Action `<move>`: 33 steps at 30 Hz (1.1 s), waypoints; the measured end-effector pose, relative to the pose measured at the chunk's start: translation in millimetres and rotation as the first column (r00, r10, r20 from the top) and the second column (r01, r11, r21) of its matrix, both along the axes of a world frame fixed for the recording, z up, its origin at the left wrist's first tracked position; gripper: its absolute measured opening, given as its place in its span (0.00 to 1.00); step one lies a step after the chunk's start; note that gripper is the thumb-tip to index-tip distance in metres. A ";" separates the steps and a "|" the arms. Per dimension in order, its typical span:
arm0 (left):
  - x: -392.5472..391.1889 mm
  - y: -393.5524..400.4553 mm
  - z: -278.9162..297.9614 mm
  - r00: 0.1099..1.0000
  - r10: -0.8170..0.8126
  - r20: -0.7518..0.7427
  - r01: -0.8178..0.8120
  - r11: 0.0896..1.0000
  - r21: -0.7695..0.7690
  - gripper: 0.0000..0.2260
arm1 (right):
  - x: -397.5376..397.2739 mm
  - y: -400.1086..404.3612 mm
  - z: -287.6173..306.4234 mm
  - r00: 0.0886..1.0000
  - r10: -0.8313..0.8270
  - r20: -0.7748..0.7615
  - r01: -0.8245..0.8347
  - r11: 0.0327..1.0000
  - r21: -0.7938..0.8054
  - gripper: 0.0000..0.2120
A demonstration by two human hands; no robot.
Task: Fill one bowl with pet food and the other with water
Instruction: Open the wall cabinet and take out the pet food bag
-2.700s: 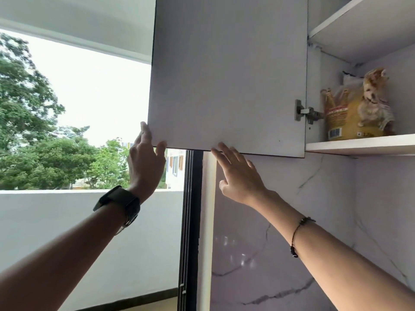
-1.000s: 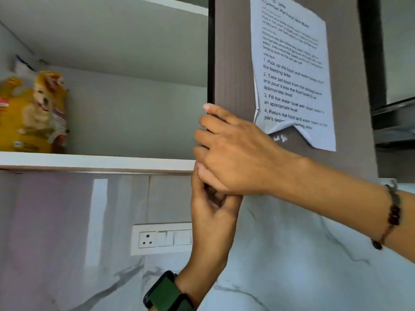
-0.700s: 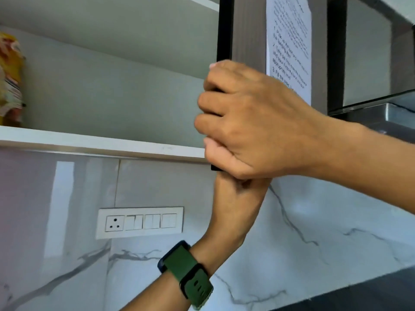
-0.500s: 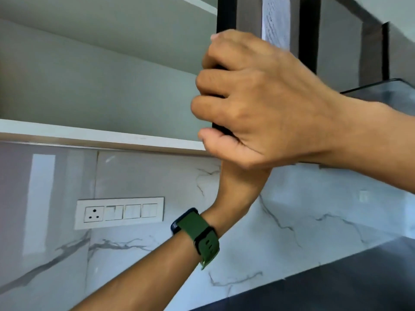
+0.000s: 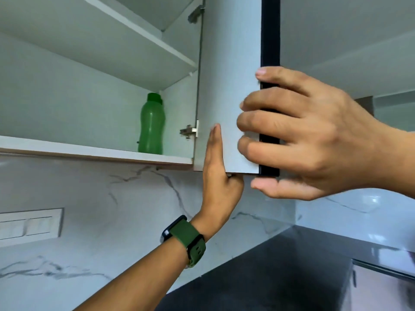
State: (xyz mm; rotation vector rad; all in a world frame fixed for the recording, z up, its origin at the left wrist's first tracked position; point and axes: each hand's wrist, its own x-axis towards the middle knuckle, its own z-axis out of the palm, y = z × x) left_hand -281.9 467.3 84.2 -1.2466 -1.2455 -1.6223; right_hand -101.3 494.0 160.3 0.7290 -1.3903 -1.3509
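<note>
The green water bottle [image 5: 151, 125] stands upright on the lower cabinet shelf [image 5: 94, 153], just left of the open cabinet door [image 5: 229, 86]. Your right hand [image 5: 314, 135] has its grip wrapped around that door's free edge; your left hand [image 5: 221, 185], fingers straight, hooks the door's bottom corner from below.

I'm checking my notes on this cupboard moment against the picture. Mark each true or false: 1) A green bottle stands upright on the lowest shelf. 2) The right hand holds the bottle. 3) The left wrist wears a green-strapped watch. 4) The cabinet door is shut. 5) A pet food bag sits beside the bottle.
1) True: the green bottle stands upright on the shelf.
2) False: the right hand grips the cabinet door edge.
3) True: the watch is below the left hand.
4) False: it is open.
5) False: no bag is visible.
</note>
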 end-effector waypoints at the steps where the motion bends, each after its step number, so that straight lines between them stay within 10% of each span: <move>1: 3.7 8.1 -2.3 1.000 0.007 -0.008 -0.007 1.000 0.015 0.27 | 7.6 11.4 -1.9 0.999 -0.037 0.000 0.037 0.999 -0.004 0.18; 9: 38.4 64.2 -10.7 0.969 0.228 -0.091 -0.243 0.944 -0.222 0.41 | 40.8 105.6 -24.8 0.939 -0.344 -0.020 0.335 0.926 -0.174 0.14; 18: 12.6 161.1 -0.3 0.704 0.609 -0.366 -0.689 0.712 -0.139 0.45 | 16.0 188.8 -39.1 0.704 -0.698 0.130 0.656 0.570 -0.495 0.36; 26: -18.7 154.8 1.5 0.596 0.614 -0.518 -0.730 0.683 -0.030 0.44 | -6.8 185.2 -48.9 0.672 -0.740 0.036 0.607 0.522 -0.599 0.40; 33: -44.8 111.1 -8.7 0.663 0.434 -0.610 -0.678 0.693 -0.244 0.38 | -56.8 145.9 -50.4 0.680 -0.730 0.069 0.571 0.468 -0.674 0.31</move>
